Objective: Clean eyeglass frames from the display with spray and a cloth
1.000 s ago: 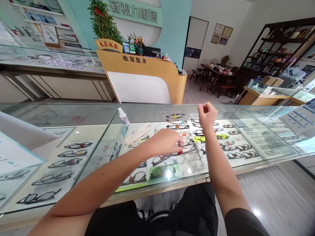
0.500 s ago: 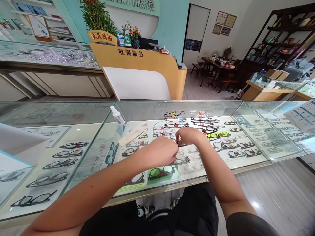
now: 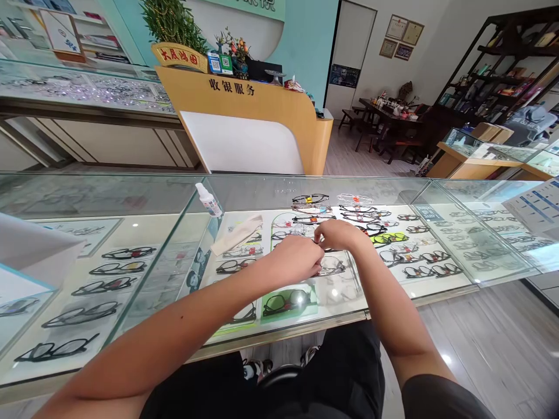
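Observation:
My left hand (image 3: 299,256) is closed with its back up, over the glass display counter (image 3: 305,333). From beneath its fingers a pair of eyeglasses (image 3: 332,266) with clear lenses sticks out to the right, partly hidden by the hand. My right hand (image 3: 338,234) meets it from the right, fingers bent in a pinch close to the left knuckles. What the right fingertips grip is too small to make out. A pale cleaning cloth (image 3: 238,235) lies left of my hands, and a white spray bottle (image 3: 208,201) stands behind it.
Rows of eyeglasses (image 3: 388,238) are on show around and right of my hands. More frames (image 3: 82,314) lie in the left section. A printed card (image 3: 537,206) is at the far right. Beyond the counter stands a wooden cashier desk (image 3: 262,99).
Both hands have shifted slightly, the left one a little up and to the right. The eyeglasses at the left hand have moved up and right with it.

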